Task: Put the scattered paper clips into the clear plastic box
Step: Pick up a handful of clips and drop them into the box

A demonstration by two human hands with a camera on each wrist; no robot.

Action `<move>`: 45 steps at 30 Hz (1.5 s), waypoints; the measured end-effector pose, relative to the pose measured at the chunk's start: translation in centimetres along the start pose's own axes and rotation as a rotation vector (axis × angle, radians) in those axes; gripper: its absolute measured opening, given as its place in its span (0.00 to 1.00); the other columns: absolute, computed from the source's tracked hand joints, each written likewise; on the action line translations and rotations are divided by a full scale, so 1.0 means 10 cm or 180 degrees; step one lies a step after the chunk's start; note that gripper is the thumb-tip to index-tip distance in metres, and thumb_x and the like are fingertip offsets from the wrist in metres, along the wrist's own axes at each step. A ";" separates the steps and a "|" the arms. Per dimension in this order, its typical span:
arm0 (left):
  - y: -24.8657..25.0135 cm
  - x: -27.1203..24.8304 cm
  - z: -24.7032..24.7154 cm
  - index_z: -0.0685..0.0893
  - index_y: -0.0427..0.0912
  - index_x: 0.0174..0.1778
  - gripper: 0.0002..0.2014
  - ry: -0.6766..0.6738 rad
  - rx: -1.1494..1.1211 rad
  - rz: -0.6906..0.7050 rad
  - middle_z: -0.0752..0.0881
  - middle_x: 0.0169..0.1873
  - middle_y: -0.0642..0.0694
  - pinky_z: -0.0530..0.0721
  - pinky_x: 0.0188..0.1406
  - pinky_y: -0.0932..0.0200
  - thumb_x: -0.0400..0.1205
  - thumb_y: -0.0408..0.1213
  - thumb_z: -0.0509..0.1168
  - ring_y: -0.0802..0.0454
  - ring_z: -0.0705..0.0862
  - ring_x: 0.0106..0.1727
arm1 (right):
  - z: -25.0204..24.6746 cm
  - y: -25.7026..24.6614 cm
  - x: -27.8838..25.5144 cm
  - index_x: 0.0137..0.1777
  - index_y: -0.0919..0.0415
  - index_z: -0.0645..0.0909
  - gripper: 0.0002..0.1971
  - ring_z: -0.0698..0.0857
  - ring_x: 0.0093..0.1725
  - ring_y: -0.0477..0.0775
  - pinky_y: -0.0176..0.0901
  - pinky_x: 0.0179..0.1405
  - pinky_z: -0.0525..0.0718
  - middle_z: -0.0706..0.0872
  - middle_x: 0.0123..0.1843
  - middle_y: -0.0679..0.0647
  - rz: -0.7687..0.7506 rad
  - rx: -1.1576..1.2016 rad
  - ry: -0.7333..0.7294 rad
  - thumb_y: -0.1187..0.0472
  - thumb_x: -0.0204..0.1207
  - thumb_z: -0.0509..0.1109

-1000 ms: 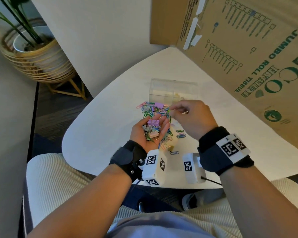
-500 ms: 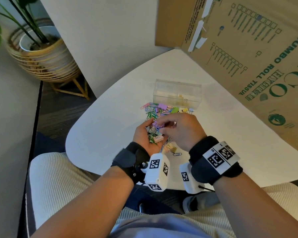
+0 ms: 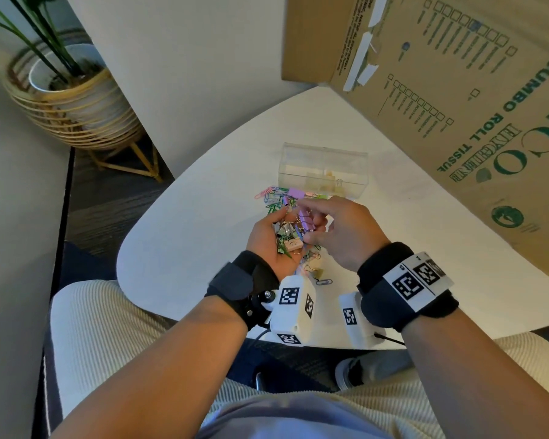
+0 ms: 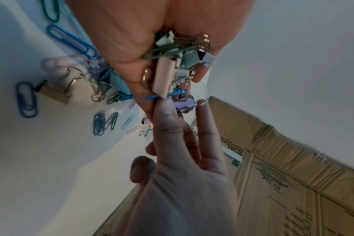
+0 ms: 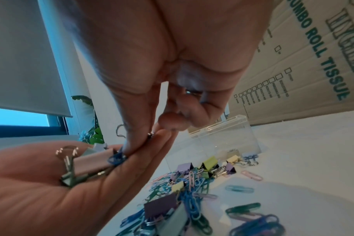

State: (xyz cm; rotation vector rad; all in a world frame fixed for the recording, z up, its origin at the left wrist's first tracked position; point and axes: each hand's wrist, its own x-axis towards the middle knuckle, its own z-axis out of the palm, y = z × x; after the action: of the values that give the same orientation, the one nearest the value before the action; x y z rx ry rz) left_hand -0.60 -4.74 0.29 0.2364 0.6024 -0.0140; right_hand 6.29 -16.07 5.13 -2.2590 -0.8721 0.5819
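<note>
My left hand (image 3: 282,231) lies palm up over the white table (image 3: 197,248), cupped round a bundle of paper clips and binder clips (image 3: 287,240) (image 4: 172,63) (image 5: 81,166). My right hand (image 3: 314,226) reaches into that palm. A lilac binder clip (image 3: 306,220) (image 4: 184,103) sits in its curled fingers, and its thumb tip touches a blue paper clip (image 5: 116,158) (image 4: 172,94) on the bundle. More coloured clips lie in a pile (image 3: 276,198) (image 5: 192,180) just before the clear plastic box (image 3: 324,169) (image 5: 228,135). The box holds a few pale items.
A large cardboard box (image 3: 457,122) leans along the table's right side. A potted plant in a wicker basket (image 3: 67,99) stands on the floor at far left. Loose clips, among them a gold binder clip (image 4: 55,94), lie near the table's front edge under my hands.
My right hand has come back from in front of the clear box to my left palm. The left hand has stayed in place with its bundle.
</note>
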 end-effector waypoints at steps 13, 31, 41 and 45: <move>-0.01 -0.02 0.13 0.83 0.30 0.52 0.20 0.0050 -0.0146 0.0088 0.89 0.38 0.32 0.88 0.27 0.54 0.88 0.42 0.51 0.40 0.90 0.31 | -0.07 0.09 0.03 0.46 0.50 0.84 0.13 0.85 0.33 0.54 0.42 0.35 0.83 0.89 0.51 0.46 0.0146 0.1050 0.0546 0.59 0.65 0.84; 0.04 0.00 0.16 0.81 0.27 0.56 0.19 0.0240 -0.0114 0.0133 0.89 0.44 0.30 0.86 0.50 0.43 0.87 0.40 0.53 0.36 0.85 0.50 | -0.46 0.39 0.38 0.45 0.59 0.88 0.07 0.81 0.30 0.52 0.45 0.39 0.87 0.88 0.34 0.57 0.0854 0.2444 0.1819 0.71 0.75 0.73; 0.05 0.00 0.02 0.84 0.26 0.53 0.19 0.0335 -0.0272 0.0160 0.89 0.46 0.32 0.91 0.36 0.47 0.86 0.39 0.54 0.37 0.90 0.40 | -0.53 0.36 0.57 0.49 0.54 0.88 0.07 0.85 0.37 0.51 0.46 0.40 0.88 0.90 0.44 0.54 0.1136 0.1626 0.1475 0.64 0.78 0.69; 0.02 0.03 0.04 0.83 0.26 0.53 0.19 0.0355 -0.0226 0.0186 0.89 0.44 0.30 0.89 0.42 0.47 0.87 0.39 0.53 0.36 0.90 0.42 | -0.35 0.16 0.28 0.45 0.52 0.88 0.08 0.84 0.33 0.46 0.40 0.34 0.82 0.88 0.38 0.48 0.0681 0.1539 0.1046 0.65 0.77 0.70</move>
State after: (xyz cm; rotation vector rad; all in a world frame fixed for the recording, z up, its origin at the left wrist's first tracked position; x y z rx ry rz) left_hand -0.17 -4.65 0.47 0.1865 0.7054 0.0774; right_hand 10.93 -16.36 5.99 -1.9327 -0.2879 0.4385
